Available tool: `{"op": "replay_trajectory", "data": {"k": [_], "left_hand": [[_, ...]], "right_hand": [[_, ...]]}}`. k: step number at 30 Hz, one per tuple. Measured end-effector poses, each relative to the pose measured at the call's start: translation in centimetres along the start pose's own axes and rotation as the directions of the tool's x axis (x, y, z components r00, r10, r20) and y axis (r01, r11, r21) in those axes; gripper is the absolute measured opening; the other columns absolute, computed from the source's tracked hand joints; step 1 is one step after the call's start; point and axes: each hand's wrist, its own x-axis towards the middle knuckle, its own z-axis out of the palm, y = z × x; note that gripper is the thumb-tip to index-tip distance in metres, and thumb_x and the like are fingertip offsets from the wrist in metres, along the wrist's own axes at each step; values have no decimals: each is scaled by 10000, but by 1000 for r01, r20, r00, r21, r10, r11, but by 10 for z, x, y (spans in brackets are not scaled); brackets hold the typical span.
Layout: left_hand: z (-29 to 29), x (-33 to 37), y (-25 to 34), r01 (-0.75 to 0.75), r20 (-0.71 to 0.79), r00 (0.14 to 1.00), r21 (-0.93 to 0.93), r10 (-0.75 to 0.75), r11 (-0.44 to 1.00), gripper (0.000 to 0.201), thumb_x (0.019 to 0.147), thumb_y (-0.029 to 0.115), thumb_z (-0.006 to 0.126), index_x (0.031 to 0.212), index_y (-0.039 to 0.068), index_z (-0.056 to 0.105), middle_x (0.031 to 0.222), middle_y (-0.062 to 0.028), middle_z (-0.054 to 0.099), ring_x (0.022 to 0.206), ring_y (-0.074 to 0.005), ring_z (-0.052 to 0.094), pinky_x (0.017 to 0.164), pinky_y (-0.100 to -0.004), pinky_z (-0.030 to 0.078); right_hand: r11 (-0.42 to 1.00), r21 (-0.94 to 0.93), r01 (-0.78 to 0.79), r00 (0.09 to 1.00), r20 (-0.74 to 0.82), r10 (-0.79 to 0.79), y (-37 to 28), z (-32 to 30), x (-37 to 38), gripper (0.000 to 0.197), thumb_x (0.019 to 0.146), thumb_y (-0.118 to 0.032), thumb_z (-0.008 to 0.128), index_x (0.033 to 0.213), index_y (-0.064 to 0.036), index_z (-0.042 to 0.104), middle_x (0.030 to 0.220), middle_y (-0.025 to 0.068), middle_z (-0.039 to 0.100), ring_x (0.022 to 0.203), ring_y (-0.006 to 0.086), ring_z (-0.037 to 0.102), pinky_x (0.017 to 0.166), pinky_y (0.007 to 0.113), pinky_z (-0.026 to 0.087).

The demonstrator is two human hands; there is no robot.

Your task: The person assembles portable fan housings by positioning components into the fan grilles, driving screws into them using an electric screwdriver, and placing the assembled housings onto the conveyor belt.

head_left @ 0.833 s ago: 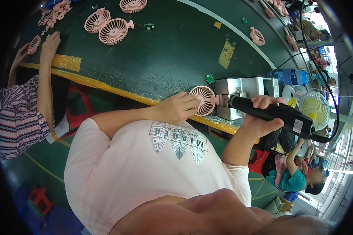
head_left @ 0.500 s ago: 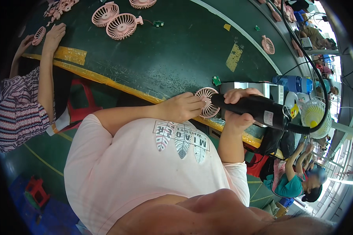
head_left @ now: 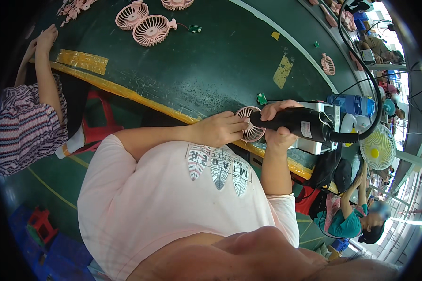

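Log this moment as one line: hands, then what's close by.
left hand: holding pink fan grille | right hand: gripping black tool, overlapping grille in view, contact unclear | nearby: green circuit board on table

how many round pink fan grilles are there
5: one grille at the left hand, a close pair at upper left, a cut-off grille at the top edge and a lone grille toward the right. More may hide in the pink heap or elsewhere.
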Motion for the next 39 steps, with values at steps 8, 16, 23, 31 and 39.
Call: {"op": "replay_trajectory", "data": {"k": [8,16,23,31,39], "left_hand": [[2,-3,6,2,16,1000,43,-3,999,143,678,93,508,782,12,563,1032,-132,550,907,-205,530,711,-287,408],[3,-1,3,-3,22,1000,-9,3,1000,173,654,81,531,801,-4,565,1018,-132,555,915,-219,533,731,-306,418],[4,-2,1,-3,23,1000,-13,3,1000,183,640,71,540,804,-5,567,1027,-122,550,895,-224,533,742,-320,420],[1,-3,3,-7,-1,1000,10,7,1000,133,668,96,515,762,31,583,990,-94,553,865,-181,529,690,-288,396],[-32,4,-24,10,242,970,39,-19,999,164,704,84,508,843,30,577,908,-81,581,846,-192,552,640,-335,435]], "right_hand": [[988,-152,-15,999,-36,10,-10,5,2,694,632,-441,722,1063,12,422,643,86,502,569,191,512,568,313,424],[1000,22,-12,1000,-22,13,2,-4,-1,591,579,-303,791,957,9,460,632,92,513,555,174,502,526,278,424],[997,-79,-15,999,-50,11,-1,-4,5,605,630,-424,724,976,-16,441,617,76,484,522,176,474,498,279,387],[990,-110,87,996,28,-85,6,0,-10,551,628,-360,743,934,-14,441,612,78,475,529,186,472,494,283,392],[973,-45,226,960,-160,-230,-38,-15,-19,643,689,-525,626,1045,-35,412,607,54,461,527,179,478,544,316,414]]}}
